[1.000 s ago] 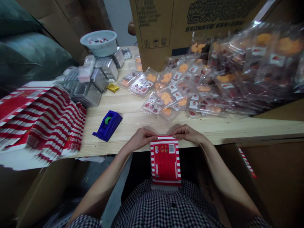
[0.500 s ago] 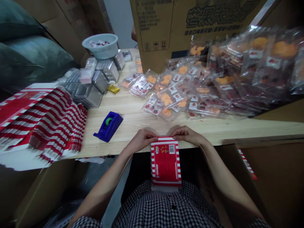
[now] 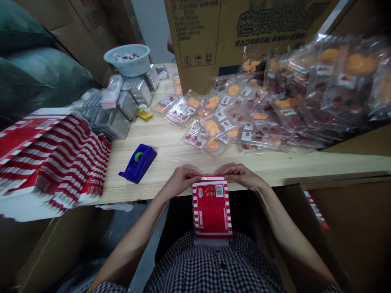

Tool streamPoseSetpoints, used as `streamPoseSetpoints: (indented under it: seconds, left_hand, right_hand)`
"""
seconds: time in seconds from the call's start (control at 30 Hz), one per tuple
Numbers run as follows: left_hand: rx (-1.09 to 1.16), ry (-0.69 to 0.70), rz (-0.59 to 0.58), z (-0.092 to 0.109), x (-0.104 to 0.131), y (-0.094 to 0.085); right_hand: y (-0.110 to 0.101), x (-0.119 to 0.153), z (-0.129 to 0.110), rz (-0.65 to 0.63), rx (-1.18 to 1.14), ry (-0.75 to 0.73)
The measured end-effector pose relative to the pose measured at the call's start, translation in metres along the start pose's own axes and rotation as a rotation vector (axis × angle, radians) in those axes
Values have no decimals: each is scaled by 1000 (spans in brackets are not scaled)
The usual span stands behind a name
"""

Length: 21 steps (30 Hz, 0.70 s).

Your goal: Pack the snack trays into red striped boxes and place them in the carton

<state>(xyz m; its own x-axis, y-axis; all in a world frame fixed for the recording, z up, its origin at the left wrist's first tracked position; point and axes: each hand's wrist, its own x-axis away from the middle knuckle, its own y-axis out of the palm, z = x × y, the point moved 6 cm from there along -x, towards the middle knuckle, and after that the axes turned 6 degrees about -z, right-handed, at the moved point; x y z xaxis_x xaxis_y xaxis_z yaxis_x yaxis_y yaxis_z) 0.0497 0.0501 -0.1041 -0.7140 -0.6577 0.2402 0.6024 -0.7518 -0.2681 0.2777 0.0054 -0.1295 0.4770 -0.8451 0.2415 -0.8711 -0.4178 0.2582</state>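
Observation:
A red carton [image 3: 211,209] with red-and-white striped borders and a barcode lies between the table's front edge and my checked shirt. My left hand [image 3: 183,179] pinches the left corner of its far end. At the right corner of the same end, my right hand [image 3: 240,176] has its thumb and fingers closed on the edge. A white flap [image 3: 213,178] shows between the two hands. Beyond my left hand, a blue tape dispenser [image 3: 139,163] with a green core stands on the wooden table [image 3: 171,148].
Folded striped cartons [image 3: 58,158] are stacked at the left. Behind them are clear plastic boxes [image 3: 111,122], a yellow packet [image 3: 144,115] and a white bowl [image 3: 128,65] of small packets. Clear bags [image 3: 214,126] of orange pieces pile up before a large cardboard box [image 3: 198,44].
The white flap at the carton's far end shows a little more between my fingers. Both hands keep their grip on its corners. The whole view has shifted slightly.

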Motion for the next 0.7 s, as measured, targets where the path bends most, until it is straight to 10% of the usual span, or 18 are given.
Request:
streamPoseSetpoints:
  seconds: [0.7]
  left_hand:
    - [85,11,-47,1,-5,6]
  right_hand:
    - [-7,-16,-15,-164,203,41]
